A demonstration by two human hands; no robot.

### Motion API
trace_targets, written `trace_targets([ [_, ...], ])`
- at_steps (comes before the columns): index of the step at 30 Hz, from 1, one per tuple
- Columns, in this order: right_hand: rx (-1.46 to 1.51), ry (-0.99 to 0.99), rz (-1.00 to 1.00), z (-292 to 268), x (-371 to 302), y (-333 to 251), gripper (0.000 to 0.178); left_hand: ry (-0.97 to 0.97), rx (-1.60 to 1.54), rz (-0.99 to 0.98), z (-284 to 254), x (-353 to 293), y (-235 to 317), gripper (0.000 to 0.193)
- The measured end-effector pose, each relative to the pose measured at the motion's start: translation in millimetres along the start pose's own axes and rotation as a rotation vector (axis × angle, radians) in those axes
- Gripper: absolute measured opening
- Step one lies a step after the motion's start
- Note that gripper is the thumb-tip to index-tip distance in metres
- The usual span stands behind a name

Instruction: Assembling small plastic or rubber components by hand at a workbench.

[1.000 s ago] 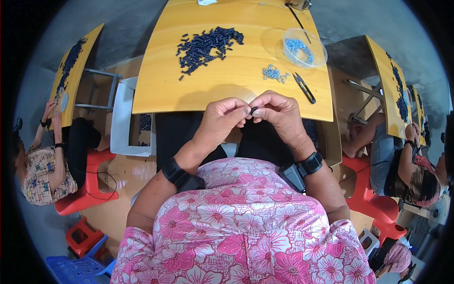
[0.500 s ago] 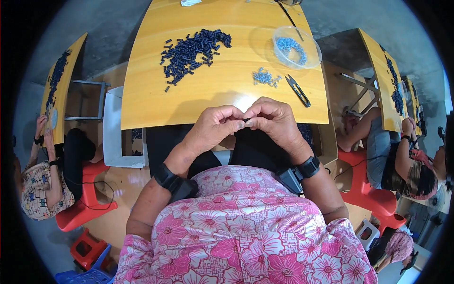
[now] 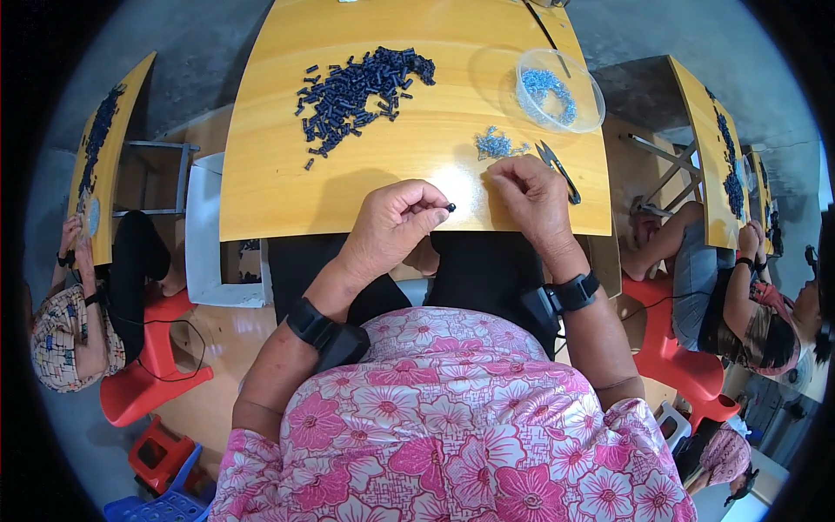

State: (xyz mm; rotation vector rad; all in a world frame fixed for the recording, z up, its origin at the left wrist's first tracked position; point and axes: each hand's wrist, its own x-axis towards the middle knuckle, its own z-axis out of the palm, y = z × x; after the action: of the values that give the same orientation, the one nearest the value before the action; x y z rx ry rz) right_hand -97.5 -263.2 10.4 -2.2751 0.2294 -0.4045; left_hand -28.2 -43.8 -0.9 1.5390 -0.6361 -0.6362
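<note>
Between the thumb and forefinger of my left hand [image 3: 393, 222] is a small black cylindrical piece [image 3: 450, 208], its end poking out just past the table's front edge. My right hand [image 3: 535, 198] is apart from it, over the front right of the table, with thumb and fingertips pinched together. Whatever those fingertips may hold is too small to make out. Just beyond them lies a little heap of clear bluish pieces [image 3: 494, 142]. A pair of black thread snips [image 3: 559, 172] rests to its right. Farther left spreads a big pile of black cylindrical pieces [image 3: 361, 96].
At the back right of the yellow table [image 3: 278, 187], a clear round tub [image 3: 600, 109] contains more bluish pieces. A white box [image 3: 204, 252] stands below the left edge. People sit at side tables [image 3: 122, 165] on both sides, on red stools [image 3: 683, 370].
My hands were together at the table edge; the right one has moved away to the right, toward the small bluish heap. My left keeps the black piece.
</note>
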Motion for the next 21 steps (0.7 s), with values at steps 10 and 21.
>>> trace_targets([
  [10,-0.253,-0.026,-0.076,3,15,-4,0.011,0.006,0.029,0.005,0,-1,-1,0.007],
  [21,-0.346,-0.082,-0.161,1,19,-6,0.010,0.003,0.009,-0.007,0,-2,-2,0.008],
])
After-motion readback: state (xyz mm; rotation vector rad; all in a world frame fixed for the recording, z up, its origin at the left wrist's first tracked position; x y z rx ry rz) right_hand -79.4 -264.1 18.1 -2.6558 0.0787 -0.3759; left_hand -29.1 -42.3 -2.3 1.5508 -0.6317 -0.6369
